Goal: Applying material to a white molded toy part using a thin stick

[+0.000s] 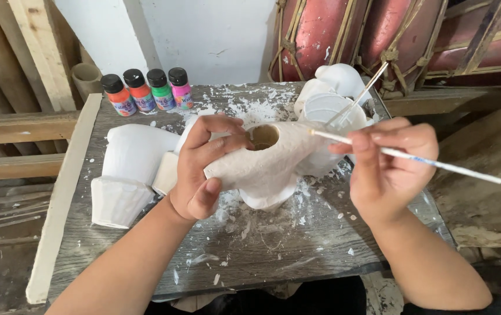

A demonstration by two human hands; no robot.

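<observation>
At the far left a pale wooden plank [58,204] lay along the edge of the grey table [297,245], whose top was flecked with white paint. Behind it, at the back, four small paint bottles [147,91] with black caps stood in a row: orange, red-orange, green and pink. In front of them sat a white-painted block [136,153] with a smaller white piece [116,201] just below it.

My left hand [201,169] was clamped on the white clay figure [268,166], fingers curled over its top and thumb pressed against its near side, holding it just above the tabletop at the middle. A round hole [263,137] opened in its upper face, showing a brownish inside.

My right hand [387,166] pinched a thin white paintbrush [413,158] between thumb and fingers, its tip touching the figure just right of the hole. The hands were apart, one either side of the figure.

Behind, more white pieces [332,96] rested at the table's back edge, with red drums [343,35] against the wall.
</observation>
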